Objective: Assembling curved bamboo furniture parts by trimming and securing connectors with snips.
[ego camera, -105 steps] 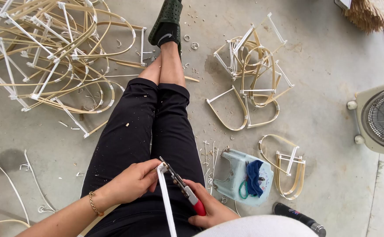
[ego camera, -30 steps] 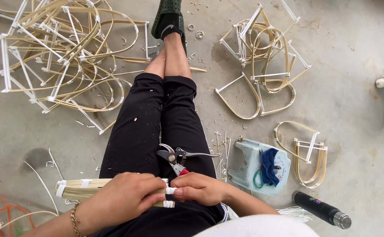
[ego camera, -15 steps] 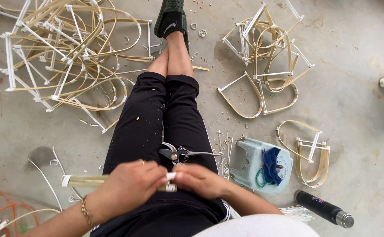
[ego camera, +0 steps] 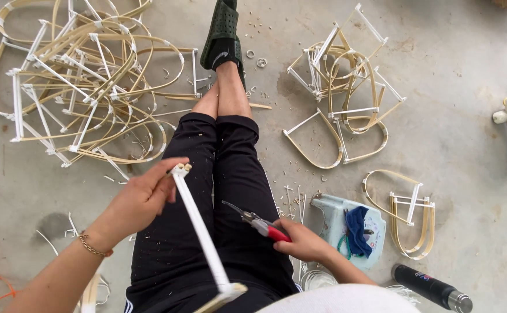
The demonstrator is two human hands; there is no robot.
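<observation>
Over your outstretched legs on the concrete floor (ego camera: 456, 69), your left hand (ego camera: 143, 197) closes around the far end of a white-wrapped rod (ego camera: 198, 229), whose long axis runs from that grip near-right toward your lap, ending at a cane frame corner (ego camera: 227, 291). Your right hand (ego camera: 305, 240), fingers curled shut, grips the red-handled pliers (ego camera: 259, 223), their tips pointing far-left, just right of the rod's middle and apart from it. Your right hand lies nearer that mid-section. Finished cane frames (ego camera: 85, 87) pile far left; a pale blue stool (ego camera: 346, 232) sits right.
</observation>
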